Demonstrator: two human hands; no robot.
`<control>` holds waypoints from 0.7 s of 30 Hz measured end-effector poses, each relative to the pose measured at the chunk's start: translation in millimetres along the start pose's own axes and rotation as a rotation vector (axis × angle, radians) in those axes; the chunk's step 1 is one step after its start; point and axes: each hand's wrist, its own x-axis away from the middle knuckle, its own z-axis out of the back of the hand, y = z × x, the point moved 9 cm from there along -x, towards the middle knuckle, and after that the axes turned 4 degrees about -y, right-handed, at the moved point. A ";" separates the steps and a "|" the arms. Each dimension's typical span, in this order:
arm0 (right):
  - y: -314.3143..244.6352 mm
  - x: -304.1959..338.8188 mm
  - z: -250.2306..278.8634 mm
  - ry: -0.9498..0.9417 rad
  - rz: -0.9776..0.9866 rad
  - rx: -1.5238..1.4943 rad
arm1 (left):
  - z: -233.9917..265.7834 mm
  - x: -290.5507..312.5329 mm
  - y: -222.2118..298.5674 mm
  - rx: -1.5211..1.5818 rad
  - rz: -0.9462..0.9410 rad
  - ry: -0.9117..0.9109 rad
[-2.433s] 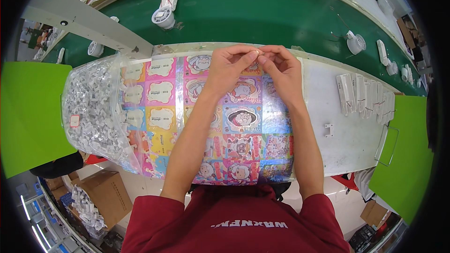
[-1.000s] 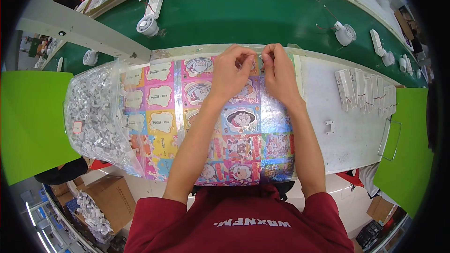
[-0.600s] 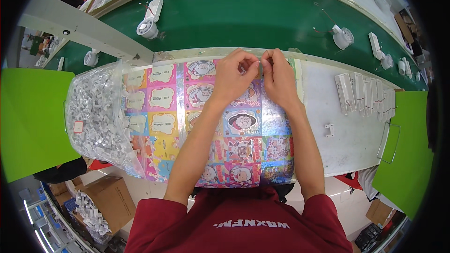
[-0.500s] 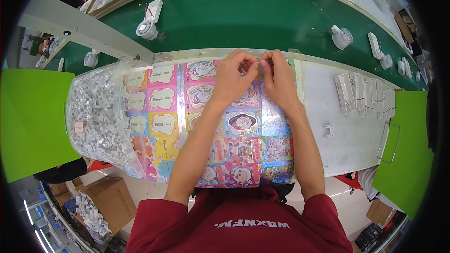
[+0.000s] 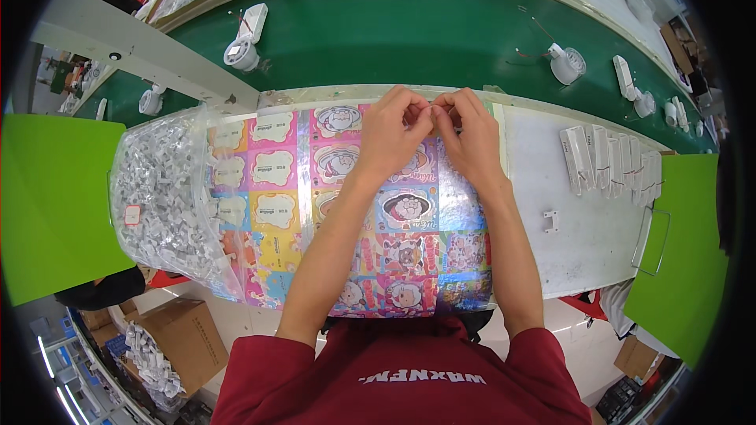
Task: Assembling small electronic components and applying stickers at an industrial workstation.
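Observation:
Close to the far edge of the worktable, my left hand (image 5: 391,135) and my right hand (image 5: 470,140) meet fingertip to fingertip. Both are closed in a pinch, and whatever lies between the fingers is too small or hidden to make out. Beneath them spreads a shiny sheet (image 5: 272,167) printed with colourful cartoon panels. To the left lies a clear plastic bag (image 5: 169,181) full of small white plastic parts. One small white bracket-like part (image 5: 550,222) rests alone on the white tabletop (image 5: 579,256) to the right.
A row of white rectangular cases (image 5: 577,159) stands at the right. Beyond the table runs a green conveyor belt (image 5: 378,31) carrying round white units with wires (image 5: 567,66). Green panels (image 5: 59,205) flank both ends. A grey post (image 5: 150,47) rises at left; an open cardboard box (image 5: 185,342) sits below.
The round units and attached white cases on the green belt have shifted slightly to the left. My hands stay together in nearly the same place, with the right fingers a little more curled in.

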 end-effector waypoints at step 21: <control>-3.5 -1.0 -3.1 -0.020 0.062 0.213 | -5.8 0.9 -0.3 -0.025 -0.026 -0.043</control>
